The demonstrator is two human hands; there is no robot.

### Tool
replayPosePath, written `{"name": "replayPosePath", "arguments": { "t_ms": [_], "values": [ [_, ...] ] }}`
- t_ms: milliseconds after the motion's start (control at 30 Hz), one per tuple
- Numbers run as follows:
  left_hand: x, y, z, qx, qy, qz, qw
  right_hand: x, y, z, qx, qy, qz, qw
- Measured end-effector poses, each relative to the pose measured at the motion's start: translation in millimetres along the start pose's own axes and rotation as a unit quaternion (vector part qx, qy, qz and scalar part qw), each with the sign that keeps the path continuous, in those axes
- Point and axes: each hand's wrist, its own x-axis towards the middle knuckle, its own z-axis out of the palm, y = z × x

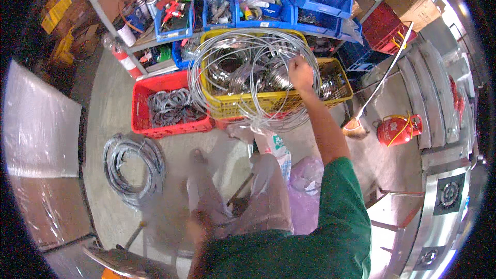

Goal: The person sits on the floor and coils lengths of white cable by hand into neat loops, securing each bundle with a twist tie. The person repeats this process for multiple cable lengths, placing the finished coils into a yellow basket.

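Note:
My right hand point(300, 74) reaches forward over the yellow crate point(227, 104), its fingers curled closed at the right side of a large loose coil of silvery wire point(252, 89). The wide loops lie across the crate's top and hang over its front. Inside the crate are smaller shiny metal coils point(279, 78). My left hand point(199, 226) is low, beside my left thigh, smeared and dark, so its fingers cannot be made out.
A red crate point(173, 132) of small grey rings stands left of the yellow one. On the floor lie a grey coil point(111, 168), a broom point(355, 128) and a red gas cylinder point(397, 130). Shelves with blue bins point(266, 20) rise behind. A purple bag point(305, 209) sits by my right leg.

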Motion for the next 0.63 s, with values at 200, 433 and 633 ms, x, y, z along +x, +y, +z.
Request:
{"name": "replayPosePath", "arguments": {
  "t_ms": [200, 433, 633],
  "values": [
    [24.6, -2.9, 12.0, 0.113, -0.035, -0.024, 0.993, 53.6, 8.5, 10.4, -0.159, -0.128, -0.069, 0.976],
    [31.6, -17.1, 28.7, 0.127, -0.051, -0.052, 0.989, 48.7, -3.1, 37.2, -0.316, -0.166, -0.051, 0.933],
    [26.9, -33.4, 20.8, 0.127, -0.114, -0.06, 0.984, 46.4, -22.7, -7.1, -0.038, -0.164, -0.015, 0.986]
  ]
}}
